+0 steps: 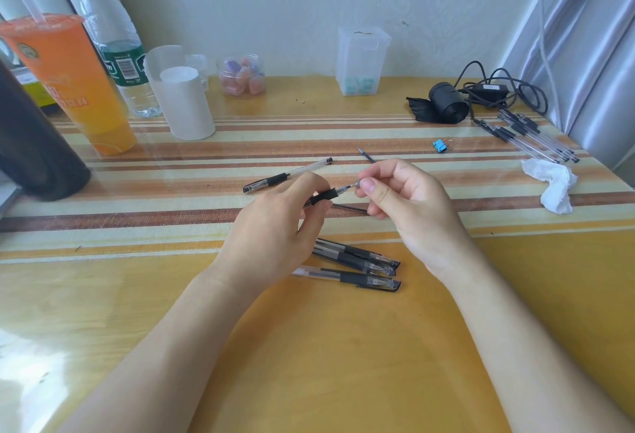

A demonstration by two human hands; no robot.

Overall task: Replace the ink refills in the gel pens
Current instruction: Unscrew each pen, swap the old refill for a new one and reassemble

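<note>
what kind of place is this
Probably a home desk or study corner against a wall. An orange drink cup and a water bottle stand at the back, and a coiled charger cable lies beside a bundle of pens.

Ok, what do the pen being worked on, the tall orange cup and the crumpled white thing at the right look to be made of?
Pen in the left hand: the pen looks plastic, with a matte black, probably rubber grip. The right hand pinches its small, apparently metal tip.
Orange cup: translucent glossy plastic; liquid shows through it.
White wad: soft, creased, matte tissue paper, most likely.
</note>
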